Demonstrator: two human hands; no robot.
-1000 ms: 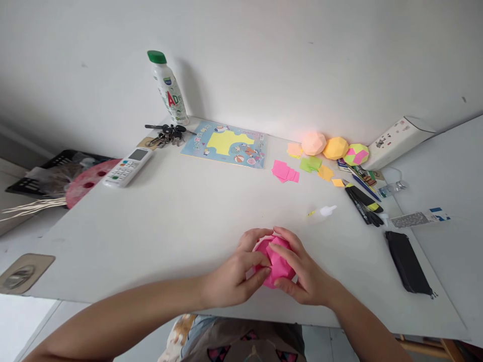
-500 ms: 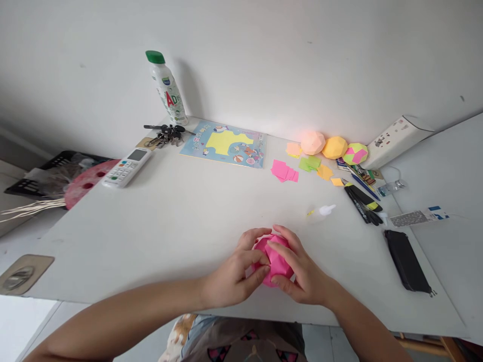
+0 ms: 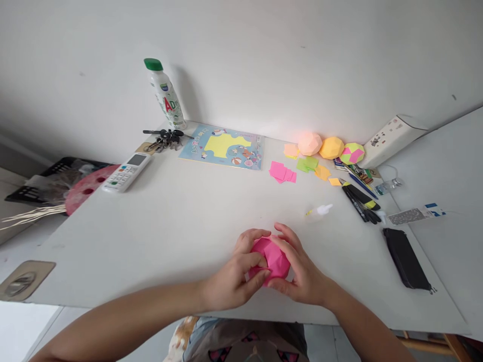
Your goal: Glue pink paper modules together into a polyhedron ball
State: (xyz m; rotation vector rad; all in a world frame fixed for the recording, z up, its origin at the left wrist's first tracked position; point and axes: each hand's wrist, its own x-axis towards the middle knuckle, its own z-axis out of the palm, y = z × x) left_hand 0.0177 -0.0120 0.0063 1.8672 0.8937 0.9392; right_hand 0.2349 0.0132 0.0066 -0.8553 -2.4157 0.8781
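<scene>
A pink folded-paper ball [image 3: 276, 258] with flat facets is held between my two hands, close to the table's front edge. My left hand [image 3: 243, 271] grips its left side, with thumb and forefinger pinched at a fold on the face toward me. Around the right side curl the fingers of my right hand [image 3: 300, 266], the thumb low on the ball. The ball's lower left part is hidden by my left fingers. Beyond my right hand lies a small clear squeeze bottle with a white tip [image 3: 323, 209].
Pink paper pieces [image 3: 282, 172] and green ones [image 3: 307, 164] lie farther back, near finished paper balls [image 3: 331, 148]. A utility knife [image 3: 360, 195] and black pouch [image 3: 407, 259] lie right. On the left are a remote control [image 3: 127, 172], keys [image 3: 168, 138] and a bottle [image 3: 166, 98].
My right forefinger has lifted off the ball's front face toward its far right side, baring more of that face. The left hand keeps its pinch. The view has shifted slightly.
</scene>
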